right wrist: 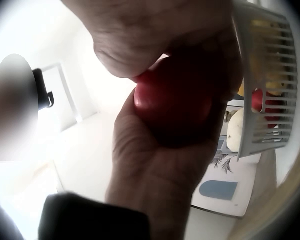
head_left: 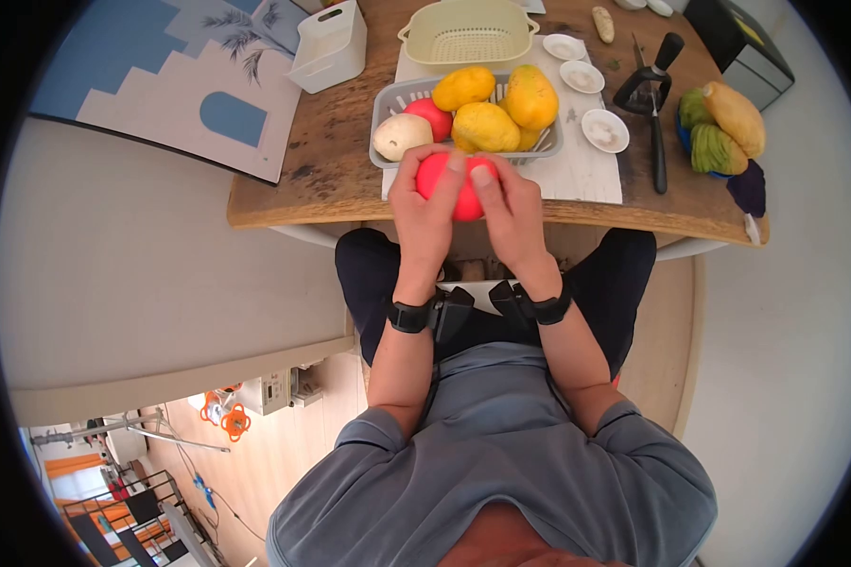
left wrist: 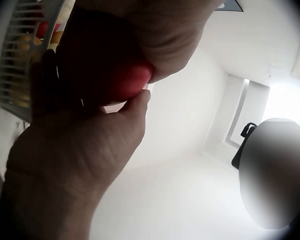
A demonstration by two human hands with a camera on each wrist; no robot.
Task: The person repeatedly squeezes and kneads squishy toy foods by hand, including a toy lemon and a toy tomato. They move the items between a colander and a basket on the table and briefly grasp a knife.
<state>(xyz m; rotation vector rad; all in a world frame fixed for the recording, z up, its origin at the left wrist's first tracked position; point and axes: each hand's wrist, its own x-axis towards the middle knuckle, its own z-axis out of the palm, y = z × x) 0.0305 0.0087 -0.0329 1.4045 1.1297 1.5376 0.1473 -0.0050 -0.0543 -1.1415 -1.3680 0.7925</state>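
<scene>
Both hands hold a smooth, round, red fruit (head_left: 459, 187) just in front of the table's near edge. The left hand (head_left: 422, 208) grips it from the left and the right hand (head_left: 515, 215) from the right, thumbs on top. From below, in the right wrist view, the red fruit (right wrist: 172, 102) sits between the palms, mostly in shadow. Right beyond the fingers stands a grey slatted basket (head_left: 381, 106). It contains several yellow fruits (head_left: 485, 126), another red fruit (head_left: 429, 117) and a cream-coloured round one (head_left: 402, 137).
A pale yellow colander (head_left: 468, 36) and a white bin (head_left: 329, 49) stand behind. To the right are small white dishes (head_left: 604, 130), a black-handled tool (head_left: 659, 156) and a bowl with green and yellow produce (head_left: 725, 128). A framed picture (head_left: 189, 85) leans at the left.
</scene>
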